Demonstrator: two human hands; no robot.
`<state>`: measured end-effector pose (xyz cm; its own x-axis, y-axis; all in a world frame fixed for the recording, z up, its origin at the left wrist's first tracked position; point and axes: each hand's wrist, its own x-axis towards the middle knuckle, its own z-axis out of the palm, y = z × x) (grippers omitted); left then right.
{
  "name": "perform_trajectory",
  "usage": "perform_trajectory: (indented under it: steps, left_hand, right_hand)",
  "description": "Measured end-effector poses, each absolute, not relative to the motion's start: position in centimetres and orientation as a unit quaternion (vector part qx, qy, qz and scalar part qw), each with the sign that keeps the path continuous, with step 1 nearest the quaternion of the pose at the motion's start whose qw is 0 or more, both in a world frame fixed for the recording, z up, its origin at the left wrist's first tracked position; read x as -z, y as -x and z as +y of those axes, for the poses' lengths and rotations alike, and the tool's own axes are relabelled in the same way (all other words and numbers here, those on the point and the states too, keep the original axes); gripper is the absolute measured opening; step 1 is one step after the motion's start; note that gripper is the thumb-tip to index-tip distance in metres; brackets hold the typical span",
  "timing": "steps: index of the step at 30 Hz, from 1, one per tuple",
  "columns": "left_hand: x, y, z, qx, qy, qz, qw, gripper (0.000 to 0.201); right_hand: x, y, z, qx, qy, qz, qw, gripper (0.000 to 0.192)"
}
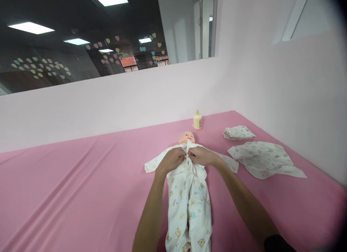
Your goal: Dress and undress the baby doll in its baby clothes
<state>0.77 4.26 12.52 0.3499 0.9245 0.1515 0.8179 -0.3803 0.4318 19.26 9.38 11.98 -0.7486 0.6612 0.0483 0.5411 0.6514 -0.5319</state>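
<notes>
A baby doll (187, 137) lies on its back on the pink sheet, head toward the wall. It has on a white long-sleeved baby top (157, 162) and white pants with a bear print (177, 201). At the doll's chest my left hand (175, 158) and my right hand (202, 155) face each other, fingers pinched close together. Between them runs a thin white tie string (186, 156) of the top, one end in each hand. Loose ties hang below them over the belly. My fingers partly cover the top's front.
A cream pump bottle (197, 120) stands beyond the doll's head, near the wall. To the right lie a folded printed cloth (239, 132) and a spread white printed cloth (265, 158). The pink sheet (81, 187) has creases at left. A window (81, 39) is set above the wall.
</notes>
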Motion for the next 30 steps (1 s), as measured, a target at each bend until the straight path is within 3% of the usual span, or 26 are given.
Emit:
perform_trajectory:
  steps: [11, 19, 24, 30]
  left_hand:
    - [-12.4, -0.7, 4.4, -0.191, -0.806, 0.541, 0.147, 0.020]
    - [-13.9, 0.4, 3.4, -0.216, -0.772, 0.561, 0.208, 0.022]
    - [-13.6, 5.2, 3.4, -0.235, -0.666, 0.682, 0.192, 0.026]
    - [-10.9, 11.6, 3.9, -0.206, -0.511, 0.821, 0.153, 0.021]
  right_hand:
    - [-10.9, -18.9, 9.6, -0.181, 0.326, -0.920, 0.118, 0.019]
    - [-11.3, -19.0, 9.6, -0.168, 0.358, -0.911, 0.117, 0.020]
    - [-12.6, -22.9, 11.4, -0.191, 0.476, -0.845, 0.150, 0.020]
    - [-10.9, -29.9, 14.6, -0.148, 0.631, -0.750, 0.131, 0.013]
